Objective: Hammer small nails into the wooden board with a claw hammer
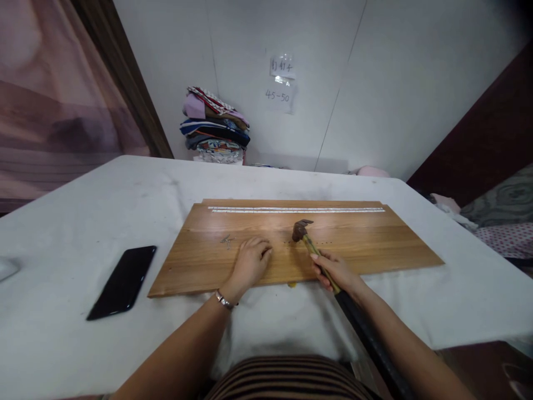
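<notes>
A wooden board [375, 244] lies flat on the white-covered table. My right hand [333, 271] is wrapped round the yellow part of a hammer's handle; the rusty claw head [298, 230] is over the middle of the board. Left of the hammer, my left hand [253, 258] rests on the board with its fingers curled together; whether it holds anything is hidden. A few loose nails [227, 240] lie on the board left of that hand. A row of small dark marks [325, 243] runs across the board near the hammer head. Two white strips [295, 210] lie along its far edge.
On the white tablecloth [75, 222], a black phone [122, 282] lies left of the board. A white object [7, 268] sits at the far left edge. Folded clothes [216, 125] are stacked behind the table, by the wall with paper labels [281, 95].
</notes>
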### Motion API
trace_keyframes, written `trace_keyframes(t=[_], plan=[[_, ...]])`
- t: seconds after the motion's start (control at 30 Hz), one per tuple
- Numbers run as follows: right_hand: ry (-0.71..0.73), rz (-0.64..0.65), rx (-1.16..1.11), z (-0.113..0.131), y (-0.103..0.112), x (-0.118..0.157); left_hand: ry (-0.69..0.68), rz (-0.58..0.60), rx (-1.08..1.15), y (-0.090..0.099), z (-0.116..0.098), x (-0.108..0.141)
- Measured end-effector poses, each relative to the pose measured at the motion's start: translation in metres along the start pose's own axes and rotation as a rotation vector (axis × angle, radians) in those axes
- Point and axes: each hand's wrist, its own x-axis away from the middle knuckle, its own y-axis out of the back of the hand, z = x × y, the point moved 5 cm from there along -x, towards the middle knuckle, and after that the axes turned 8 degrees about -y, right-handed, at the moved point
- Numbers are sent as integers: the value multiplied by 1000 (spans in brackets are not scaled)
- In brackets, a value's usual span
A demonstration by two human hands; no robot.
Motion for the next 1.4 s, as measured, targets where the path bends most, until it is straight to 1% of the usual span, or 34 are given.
trace_keyframes(t=[0.27, 0.5, 0.7, 0.83, 1.13, 1.4], plan=[[14, 5, 32, 0, 0, 0, -2, -5, 16, 3, -3, 0], [23, 17, -14, -4, 3, -1, -5, -2, 3, 2, -2, 0], [-4, 33, 37, 3, -1, 2, -6, 7, 0, 3, -4, -1], [-5, 22, 19, 7, 0, 5, -5, 4, -4, 4, -5, -1], [-4, 46, -5, 4, -1, 5, -3, 8, -8, 1, 0, 0], [2, 50, 3, 8, 3, 6, 5, 26, -3, 1, -1, -1]])
